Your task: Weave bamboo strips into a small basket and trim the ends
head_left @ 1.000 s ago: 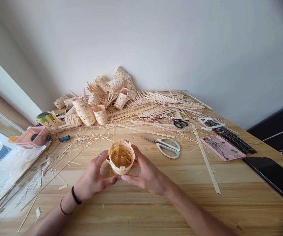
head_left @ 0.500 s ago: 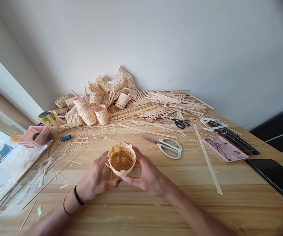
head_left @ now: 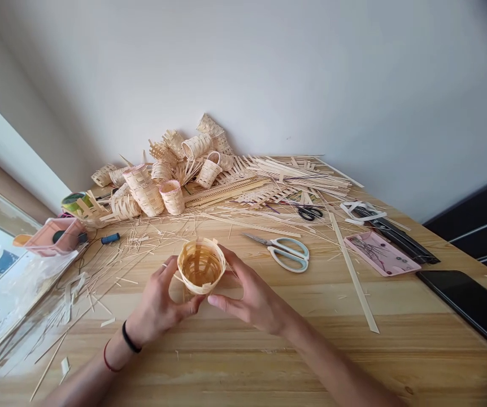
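Observation:
A small round woven basket (head_left: 201,267) of pale wood strips is held up before me, its mouth tipped toward me. Short strip ends show along its rim. My left hand (head_left: 164,297) grips its left side, thumb at the front below the rim and fingers behind. On the right, my right hand (head_left: 249,294) curves around the basket with the fingers on the far side; its thumb is a little off the front. A thin strip pokes out at the basket's left side. White-handled scissors (head_left: 288,252) lie partly spread on the wooden table, right of the basket.
Several woven baskets (head_left: 146,192) are heaped against the wall, beside loose strips (head_left: 298,172). Black scissors (head_left: 309,212), a pink tray (head_left: 381,254) of small metal pieces, a black phone-like slab (head_left: 468,302) and a long flat strip (head_left: 356,277) lie rightward. A pink bin (head_left: 57,237) stands left.
The basket has turned and tipped in my hands, shifting slightly left and up in view. My right thumb has come away from its front. The whole view has shifted slightly.

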The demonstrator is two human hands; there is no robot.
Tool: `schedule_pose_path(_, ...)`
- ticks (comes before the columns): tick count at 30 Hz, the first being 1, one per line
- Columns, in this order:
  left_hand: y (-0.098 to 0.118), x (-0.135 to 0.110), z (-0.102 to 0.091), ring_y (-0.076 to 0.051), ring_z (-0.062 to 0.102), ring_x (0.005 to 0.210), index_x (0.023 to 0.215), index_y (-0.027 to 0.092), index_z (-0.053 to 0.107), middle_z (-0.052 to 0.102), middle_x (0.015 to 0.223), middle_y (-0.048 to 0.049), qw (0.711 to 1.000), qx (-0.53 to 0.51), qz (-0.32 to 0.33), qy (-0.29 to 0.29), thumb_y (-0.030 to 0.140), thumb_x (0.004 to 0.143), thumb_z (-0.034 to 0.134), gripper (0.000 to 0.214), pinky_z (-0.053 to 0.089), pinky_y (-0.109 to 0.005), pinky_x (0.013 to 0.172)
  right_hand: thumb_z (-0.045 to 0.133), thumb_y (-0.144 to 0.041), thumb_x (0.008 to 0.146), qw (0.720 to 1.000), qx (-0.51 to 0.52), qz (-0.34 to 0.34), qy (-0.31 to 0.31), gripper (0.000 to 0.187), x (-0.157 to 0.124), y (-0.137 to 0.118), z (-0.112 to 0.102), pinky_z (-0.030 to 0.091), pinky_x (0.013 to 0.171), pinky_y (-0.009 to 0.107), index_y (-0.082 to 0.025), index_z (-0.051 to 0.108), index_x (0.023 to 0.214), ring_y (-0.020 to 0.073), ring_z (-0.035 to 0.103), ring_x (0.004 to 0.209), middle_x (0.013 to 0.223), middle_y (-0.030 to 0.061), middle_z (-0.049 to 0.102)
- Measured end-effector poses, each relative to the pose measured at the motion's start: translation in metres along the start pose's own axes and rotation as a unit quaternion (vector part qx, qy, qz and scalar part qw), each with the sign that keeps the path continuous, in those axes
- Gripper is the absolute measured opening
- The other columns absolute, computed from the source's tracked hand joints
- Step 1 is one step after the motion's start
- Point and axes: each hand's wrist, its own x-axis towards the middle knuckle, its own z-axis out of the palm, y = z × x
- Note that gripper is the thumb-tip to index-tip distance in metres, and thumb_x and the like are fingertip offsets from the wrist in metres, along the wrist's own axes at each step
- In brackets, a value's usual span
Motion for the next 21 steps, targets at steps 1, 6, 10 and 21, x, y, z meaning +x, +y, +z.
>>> schedule_pose_path(1,0.0,0.001,-0.001,-0.026,0.073,0.102,0.123,0.022,0.061,0.074,0.116,-0.0071,1.0,0.006,-0.004,0.014,0.03,0.083,0.081,0.045,0.059,-0.038,0.088,0.077,-0.029,0.091,1.0,-0.002,0.002,0.016,0.073,0.001,0.001,-0.001,0.05,0.118,0.05,-0.033,0.043,0.155,0.0287,0.055,0.144,0.159,0.0082,0.053)
schedule_pose_path(6,-0.003,0.0,-0.002,-0.028,0.073,0.104,0.124,0.022,0.06,0.074,0.118,-0.0085,1.0,0.013,-0.017,0.008,0.03,0.082,0.081,0.048,0.06,-0.041,0.089,0.069,-0.04,0.098,0.996,-0.016,0.028,0.081,0.033,0.005,0.005,-0.008,0.06,0.104,0.044,-0.023,0.065,0.126,0.0264,0.071,0.121,0.132,0.0118,0.071)
schedule_pose_path(10,-0.008,-0.003,0.0,-0.03,0.069,0.114,0.136,0.026,0.053,0.069,0.128,-0.0103,0.999,-0.025,-0.018,-0.017,0.028,0.082,0.08,0.061,0.06,-0.046,0.097,0.072,-0.047,0.097,0.997,-0.016,0.033,0.071,0.028,0.006,0.004,-0.01,0.063,0.096,0.041,-0.022,0.071,0.11,0.0245,0.076,0.104,0.115,0.0091,0.077)
schedule_pose_path(21,-0.007,0.0,0.0,-0.033,0.066,0.119,0.138,0.024,0.052,0.067,0.131,-0.0122,0.987,-0.142,-0.063,-0.048,0.039,0.076,0.089,0.074,0.056,-0.051,0.107,0.08,-0.059,0.089,0.998,0.002,0.046,0.048,0.041,0.007,0.0,-0.005,0.062,0.093,0.042,-0.02,0.076,0.102,0.0252,0.077,0.098,0.105,0.0095,0.081)
